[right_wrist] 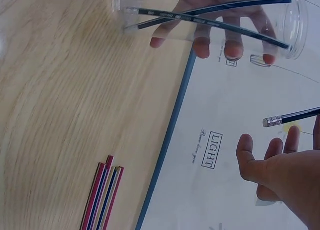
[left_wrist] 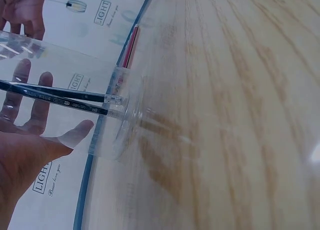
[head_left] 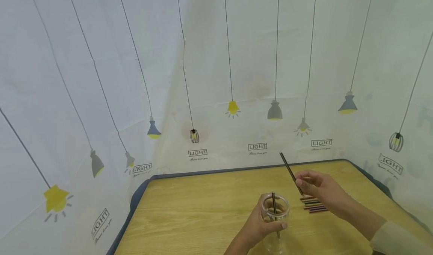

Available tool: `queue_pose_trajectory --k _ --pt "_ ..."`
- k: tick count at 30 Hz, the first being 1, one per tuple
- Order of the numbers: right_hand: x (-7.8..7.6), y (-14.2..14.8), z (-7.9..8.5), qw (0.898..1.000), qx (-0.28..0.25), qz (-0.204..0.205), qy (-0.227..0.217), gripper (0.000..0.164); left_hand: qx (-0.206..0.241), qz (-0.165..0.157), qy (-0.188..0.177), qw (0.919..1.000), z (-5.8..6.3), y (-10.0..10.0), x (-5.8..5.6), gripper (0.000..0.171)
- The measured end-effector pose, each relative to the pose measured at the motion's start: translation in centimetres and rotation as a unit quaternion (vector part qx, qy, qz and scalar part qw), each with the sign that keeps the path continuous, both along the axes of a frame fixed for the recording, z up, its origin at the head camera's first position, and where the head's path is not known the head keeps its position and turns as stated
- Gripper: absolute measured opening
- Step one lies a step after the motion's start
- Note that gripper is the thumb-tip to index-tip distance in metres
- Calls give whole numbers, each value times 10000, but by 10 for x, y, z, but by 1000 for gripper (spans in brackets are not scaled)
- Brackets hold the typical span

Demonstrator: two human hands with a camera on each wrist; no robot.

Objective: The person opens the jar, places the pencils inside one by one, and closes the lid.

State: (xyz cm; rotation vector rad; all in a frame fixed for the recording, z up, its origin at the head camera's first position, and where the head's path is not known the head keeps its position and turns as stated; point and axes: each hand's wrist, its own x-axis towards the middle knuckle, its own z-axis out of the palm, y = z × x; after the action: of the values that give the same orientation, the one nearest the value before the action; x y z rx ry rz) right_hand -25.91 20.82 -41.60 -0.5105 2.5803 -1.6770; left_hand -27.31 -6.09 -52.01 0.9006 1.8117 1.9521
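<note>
My left hand (head_left: pixel 255 225) grips a clear jar (head_left: pixel 266 211) round its side. Two dark pencils (right_wrist: pixel 215 23) lean crosswise inside it, their eraser ends at the jar's bottom. My right hand (head_left: pixel 319 189) pinches another dark pencil (head_left: pixel 287 166) between thumb and fingertips, up and to the right of the jar's mouth. That pencil is tilted; its silver ferrule and pale eraser (right_wrist: pixel 272 121) show in the right wrist view. Under the right hand, several red and dark pencils (right_wrist: pixel 103 195) lie side by side on the table.
The wood-grain table (head_left: pixel 189 210) has a dark blue edge (head_left: pixel 216 171) at the back. White sheeting (head_left: pixel 216 59) printed with hanging lamps and the word LIGHT stands round the back and sides.
</note>
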Motion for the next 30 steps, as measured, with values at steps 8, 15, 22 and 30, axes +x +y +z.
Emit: queue_pose_trajectory --k 8,15,22,30 --pt "0 -9 8 9995 -278 84 -146 38 -11 22 -19 10000 0 0 -1 67" --pt "0 -19 14 9983 -485 86 -325 40 68 16 37 10000 -1 0 -1 68" --pt "2 -31 20 9977 -498 93 -454 37 -48 18 48 10000 -1 0 -1 68" --pt "4 -43 26 9965 -689 254 -388 28 -3 41 36 10000 0 0 0 70"
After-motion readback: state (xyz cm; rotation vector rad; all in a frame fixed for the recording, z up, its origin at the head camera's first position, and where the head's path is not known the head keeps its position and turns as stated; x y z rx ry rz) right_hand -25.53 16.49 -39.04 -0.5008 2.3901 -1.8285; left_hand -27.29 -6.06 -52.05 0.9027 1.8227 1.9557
